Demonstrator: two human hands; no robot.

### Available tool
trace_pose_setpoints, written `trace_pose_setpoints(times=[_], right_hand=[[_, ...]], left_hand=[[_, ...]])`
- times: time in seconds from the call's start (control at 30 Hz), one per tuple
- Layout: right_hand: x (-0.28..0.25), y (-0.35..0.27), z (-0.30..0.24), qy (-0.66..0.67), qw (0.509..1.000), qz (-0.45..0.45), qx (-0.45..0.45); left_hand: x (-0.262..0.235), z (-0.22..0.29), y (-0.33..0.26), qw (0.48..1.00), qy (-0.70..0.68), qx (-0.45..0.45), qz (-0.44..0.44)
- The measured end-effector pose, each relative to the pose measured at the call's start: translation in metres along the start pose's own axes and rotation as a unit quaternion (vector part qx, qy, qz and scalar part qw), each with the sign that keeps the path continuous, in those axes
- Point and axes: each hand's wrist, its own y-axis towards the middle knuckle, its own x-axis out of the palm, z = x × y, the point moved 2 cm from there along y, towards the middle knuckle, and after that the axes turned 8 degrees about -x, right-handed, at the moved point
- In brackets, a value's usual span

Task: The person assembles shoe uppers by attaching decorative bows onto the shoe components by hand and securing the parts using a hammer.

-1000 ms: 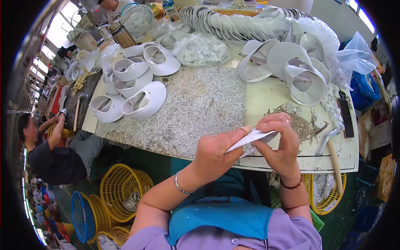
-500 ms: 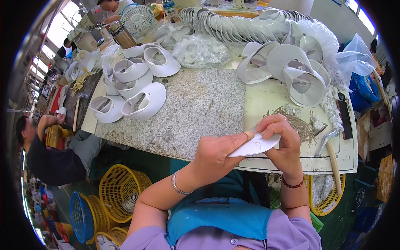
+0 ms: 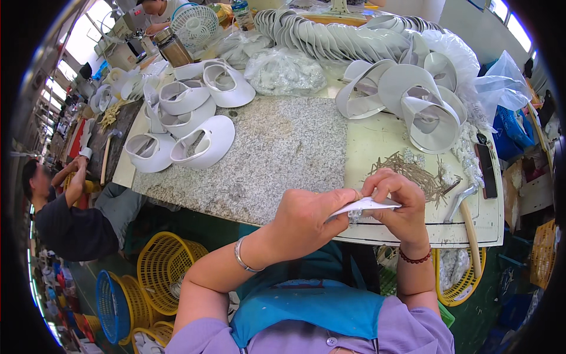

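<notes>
Just above the table's front edge, a white visor piece is gripped between my two hands, seen nearly edge-on. My left hand pinches its left end with the thumb on top and fingers underneath. At the other end, my right hand has its fingertips and thumb closed on the piece. Part of its underside is hidden, and a small shiny spot shows below it. Beyond my right hand lies a heap of thin brown strips. Finished-looking white sun visors rest at the left of the speckled stone slab.
More visors and a long row of stacked ones occupy the back right. A hammer and a phone lie at the right edge. Yellow baskets stand below left, near a seated co-worker.
The visor piece has tipped from showing its broad face to nearly edge-on, still between both my hands. The seated co-worker's arms have shifted.
</notes>
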Motion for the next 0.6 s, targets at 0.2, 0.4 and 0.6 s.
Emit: trace_pose_setpoints(times=[0.2, 0.4, 0.6], right_hand=[[0.004, -0.002, 0.0, 0.062, 0.996, 0.041, 0.053], [0.008, 0.0, -0.009, -0.157, 0.978, 0.017, -0.138], [0.016, -0.013, -0.018, -0.305, 0.919, 0.172, -0.18]], left_hand=[[0.004, -0.004, -0.005, 1.0, 0.004, -0.015, 0.002], [0.005, -0.006, -0.007, 1.0, 0.0, -0.006, 0.025], [0.006, -0.005, -0.005, 0.998, -0.026, -0.024, 0.047]])
